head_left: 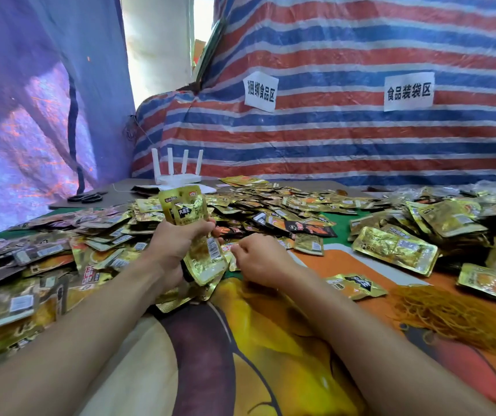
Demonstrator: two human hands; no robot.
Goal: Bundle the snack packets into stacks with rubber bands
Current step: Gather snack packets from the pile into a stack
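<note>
Your left grip [177, 244] is closed round the middle of a stack of gold snack packets [185, 207], with the fingers wrapped over its front. The stack stands nearly upright, its long axis running up and down. Its top end rises above the grip and its bottom end splays out below it. The front packet carries a black patch with white characters, too small to read surely, and a white barcode label shows below the grip.

Your right grip [260, 259] sits just right of the left, knuckles up. Its fingers curl down onto the loose packets [270, 205] on the table [270, 340]; you cannot tell whether it has hold of one. A heap of tan rubber bands [450, 313] lies well to its right.

Beyond both grips, one paper sign [260, 91] reads 捆绑食品区 and a second sign [408, 91] reads 食品装袋区.
</note>
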